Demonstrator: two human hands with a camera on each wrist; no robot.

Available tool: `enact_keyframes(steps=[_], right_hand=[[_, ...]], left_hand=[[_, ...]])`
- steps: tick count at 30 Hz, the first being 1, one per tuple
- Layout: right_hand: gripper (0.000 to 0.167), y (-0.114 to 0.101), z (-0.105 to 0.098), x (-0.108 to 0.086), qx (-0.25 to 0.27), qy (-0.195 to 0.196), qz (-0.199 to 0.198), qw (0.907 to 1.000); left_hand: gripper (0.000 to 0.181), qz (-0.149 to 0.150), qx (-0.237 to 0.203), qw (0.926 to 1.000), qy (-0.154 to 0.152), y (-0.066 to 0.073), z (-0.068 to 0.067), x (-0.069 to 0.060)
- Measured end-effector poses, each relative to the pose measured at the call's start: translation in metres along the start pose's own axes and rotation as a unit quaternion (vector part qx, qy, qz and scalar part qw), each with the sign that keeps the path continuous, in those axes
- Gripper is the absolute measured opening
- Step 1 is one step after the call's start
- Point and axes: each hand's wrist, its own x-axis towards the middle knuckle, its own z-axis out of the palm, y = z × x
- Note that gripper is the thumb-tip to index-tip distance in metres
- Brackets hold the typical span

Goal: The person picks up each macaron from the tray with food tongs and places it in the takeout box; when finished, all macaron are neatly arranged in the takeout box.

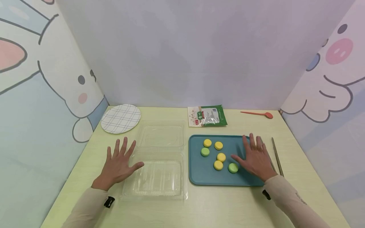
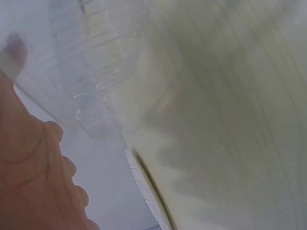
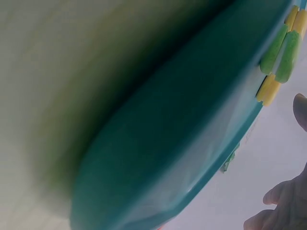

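Note:
Fingers spread, my left hand [image 1: 117, 166] is held over the left edge of a clear plastic clamshell box [image 1: 159, 174], whose lid [image 1: 161, 134] lies folded back behind it. In the left wrist view the hand [image 2: 33, 167] shows beside the box's clear wall [image 2: 91, 91], holding nothing. My right hand [image 1: 256, 160], also spread, is over the right part of a teal tray [image 1: 202, 175]. Several yellow macarons [image 1: 218, 165] and two green ones [image 1: 233, 168] lie on that tray. The right wrist view shows the hand [image 3: 283, 206] apart from the macarons [image 3: 288, 56].
A checked plate [image 1: 121, 118] lies at the back left. Behind the tray are a green and white packet [image 1: 207, 116] and a red spoon [image 1: 268, 115]. A thin metallic utensil [image 1: 276, 156], partly beside another, lies right of the tray. Walls enclose the table's back and sides.

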Motion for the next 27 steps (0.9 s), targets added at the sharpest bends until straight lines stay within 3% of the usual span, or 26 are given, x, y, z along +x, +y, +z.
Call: enact_keyframes(steps=[13, 19, 24, 27], right_hand=[[0.098, -0.001, -0.001, 0.002, -0.003, 0.006, -0.006, 1.0], [0.098, 0.007, -0.002, -0.004, 0.035, -0.027, 0.039, 0.9983], [0.074, 0.03, -0.012, -0.016, 0.039, -0.035, 0.084, 0.9951], [0.062, 0.048, -0.026, -0.023, 0.049, -0.062, 0.14, 0.987]], left_hand=[[0.094, -0.004, -0.006, 1.0, 0.0, -0.005, 0.0, -0.002], [0.095, -0.021, -0.021, 0.9995, -0.009, -0.005, -0.002, -0.006], [0.093, -0.049, -0.071, 0.9958, -0.032, -0.003, -0.008, -0.01], [0.089, -0.073, -0.111, 0.9902, -0.041, -0.003, -0.015, -0.012]])
